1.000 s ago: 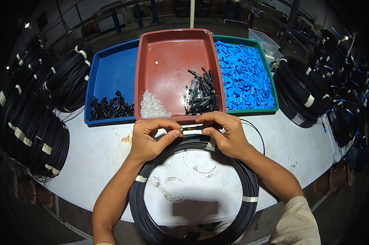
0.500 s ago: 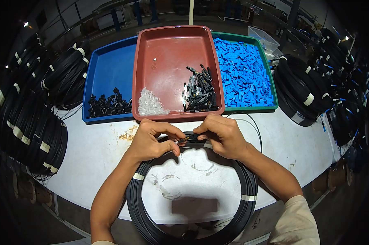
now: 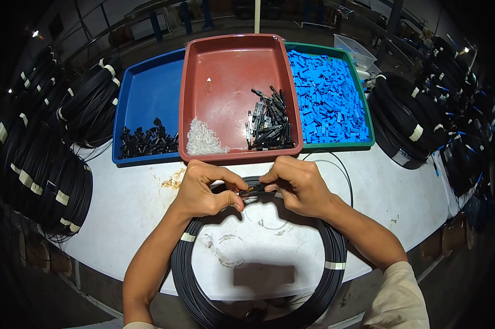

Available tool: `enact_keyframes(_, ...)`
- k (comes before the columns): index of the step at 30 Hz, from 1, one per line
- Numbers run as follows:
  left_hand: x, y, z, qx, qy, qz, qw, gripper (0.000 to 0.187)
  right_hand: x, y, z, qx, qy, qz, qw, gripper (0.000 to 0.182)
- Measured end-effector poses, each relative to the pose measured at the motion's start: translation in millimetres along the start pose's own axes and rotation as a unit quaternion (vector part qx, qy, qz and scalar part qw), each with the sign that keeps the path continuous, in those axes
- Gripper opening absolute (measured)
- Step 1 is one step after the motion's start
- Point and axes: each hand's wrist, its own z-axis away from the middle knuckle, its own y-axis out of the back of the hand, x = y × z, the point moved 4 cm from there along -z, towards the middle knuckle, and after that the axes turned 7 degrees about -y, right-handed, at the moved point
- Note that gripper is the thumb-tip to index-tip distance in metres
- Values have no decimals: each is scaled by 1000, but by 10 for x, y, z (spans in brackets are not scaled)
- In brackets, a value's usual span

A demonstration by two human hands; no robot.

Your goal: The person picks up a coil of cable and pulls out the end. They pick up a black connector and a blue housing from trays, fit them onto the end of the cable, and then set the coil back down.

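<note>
A coil of black cable lies at the front of the table, bound with pale tape. Over its far side, my left hand pinches one end of a small black connector between thumb and fingers. A yellowish bit shows on that connector near the left fingertips. My right hand grips its other end, fingers closed. Which parts of the connector are separate pieces I cannot make out, as the fingertips cover much of it.
Behind the hands stand a red tray with clear sleeves and black connectors, a blue tray with black parts, and a green tray of blue pieces. Taped cable coils line both sides.
The hands remain pinched at nearly the same spot. The small connector between the fingertips has turned slightly and sits more in line; the whole view has shifted a little.
</note>
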Motion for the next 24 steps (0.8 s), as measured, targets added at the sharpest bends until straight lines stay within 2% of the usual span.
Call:
enact_keyframes(7,-23,-14,10,-33,20,-54,998,20,-31,9,-10,-25,22,31,999,19)
enact_keyframes(9,-30,-1,17,-11,10,-22,1000,20,0,0,-11,-21,-12,-3,1000,19)
enact_keyframes(24,5,-27,0,-8,-11,-69,998,17,28,-2,-11,-39,-30,3,999,18)
